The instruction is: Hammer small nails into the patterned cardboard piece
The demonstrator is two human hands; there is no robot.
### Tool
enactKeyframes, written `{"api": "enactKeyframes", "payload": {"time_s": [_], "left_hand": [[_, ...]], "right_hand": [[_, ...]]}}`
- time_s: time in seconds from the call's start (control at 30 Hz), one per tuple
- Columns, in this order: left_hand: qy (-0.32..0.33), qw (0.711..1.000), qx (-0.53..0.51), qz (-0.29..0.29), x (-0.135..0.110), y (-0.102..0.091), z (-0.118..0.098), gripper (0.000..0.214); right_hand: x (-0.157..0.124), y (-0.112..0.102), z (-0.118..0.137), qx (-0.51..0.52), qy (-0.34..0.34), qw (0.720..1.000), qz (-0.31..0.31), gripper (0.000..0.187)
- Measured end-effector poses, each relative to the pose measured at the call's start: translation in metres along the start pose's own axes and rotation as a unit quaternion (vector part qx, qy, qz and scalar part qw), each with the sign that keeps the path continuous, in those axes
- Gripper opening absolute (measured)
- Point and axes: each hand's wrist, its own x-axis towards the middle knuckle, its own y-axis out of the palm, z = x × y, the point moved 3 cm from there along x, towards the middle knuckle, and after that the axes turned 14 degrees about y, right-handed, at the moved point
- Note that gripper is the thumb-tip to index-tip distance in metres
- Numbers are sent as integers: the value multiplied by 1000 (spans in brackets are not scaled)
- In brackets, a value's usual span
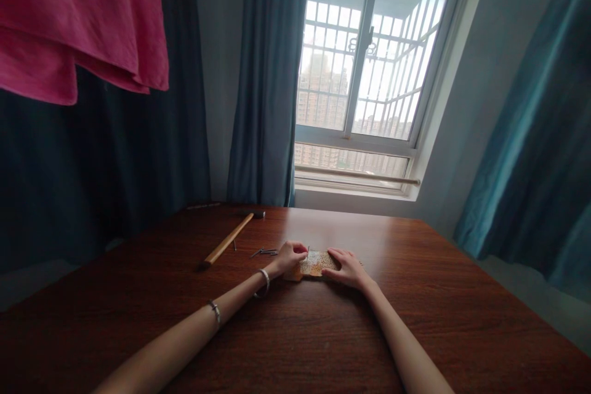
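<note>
A small flat wooden board (316, 263) with a speckled, patchy top lies on the table in front of me. Over its left end, my left hand (292, 257) is closed in a pinch on a thin dark nail (308, 250) that stands roughly upright at the board's surface. Whether its tip has entered the wood is too small to tell. My right hand (347, 268) grips the board's right end, fingers toward the far edge and thumb toward the near one. Several loose nails (264, 252) lie just left of my left hand.
A hammer with a wooden handle (228, 241) and dark head (257, 214) lies to the left on the brown table (295, 345). Another nail (234, 245) is beside the handle. Blue curtains (265, 86) and a window stand behind; a pink cloth (92, 24) hangs upper left.
</note>
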Motion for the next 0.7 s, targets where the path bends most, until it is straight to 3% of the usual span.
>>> {"api": "enactKeyframes", "payload": {"time_s": [0.53,0.63,0.7], "left_hand": [[4,999,38,9,-5,-3,-11,25],[4,999,45,4,-5,-3,-14,23],[0,999,43,1,-5,-2,-18,21]], "right_hand": [[1,-7,4,26,20,999,13,69],[7,-14,23,78,19,995,-52,55],[11,-17,54,116,14,985,-130,42]]}}
